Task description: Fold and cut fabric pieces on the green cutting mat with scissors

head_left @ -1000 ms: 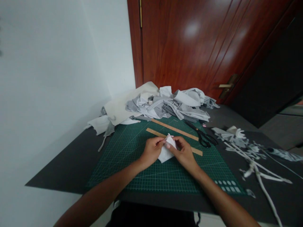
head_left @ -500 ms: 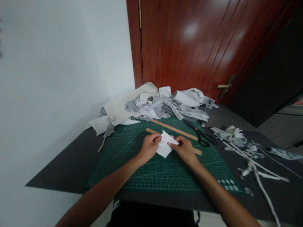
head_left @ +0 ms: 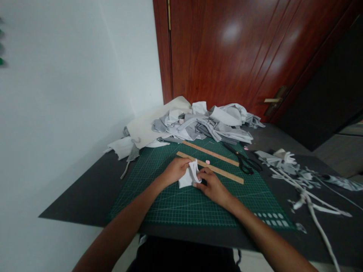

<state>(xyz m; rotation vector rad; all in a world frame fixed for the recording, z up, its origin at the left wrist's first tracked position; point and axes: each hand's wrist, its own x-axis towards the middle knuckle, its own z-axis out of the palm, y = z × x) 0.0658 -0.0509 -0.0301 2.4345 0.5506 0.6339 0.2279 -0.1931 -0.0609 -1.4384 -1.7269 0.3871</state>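
Note:
A small white piece of fabric (head_left: 185, 180) is held between both hands just above the green cutting mat (head_left: 170, 209). Its right side is folded over in a narrow flap. My left hand (head_left: 175, 170) pinches the upper edge. At the right side, thumb and fingers of my right hand (head_left: 212, 185) close on the folded edge. Beyond the hands lies a wooden ruler (head_left: 221, 172), with a small pink chalk piece (head_left: 208, 162) by its far edge.
A second wooden ruler (head_left: 211, 153) lies farther back. Black scissors (head_left: 242, 160) rest at the mat's right. Grey and white cloth scraps (head_left: 198, 124) are heaped against the door (head_left: 221, 56). More scraps and white cords (head_left: 306, 196) spread over the right of the black table (head_left: 87, 189).
The fabric has turned and shifted left and toward me, its top corner fold now a narrow flap at the right. My right hand has moved left and down, uncovering the pink chalk.

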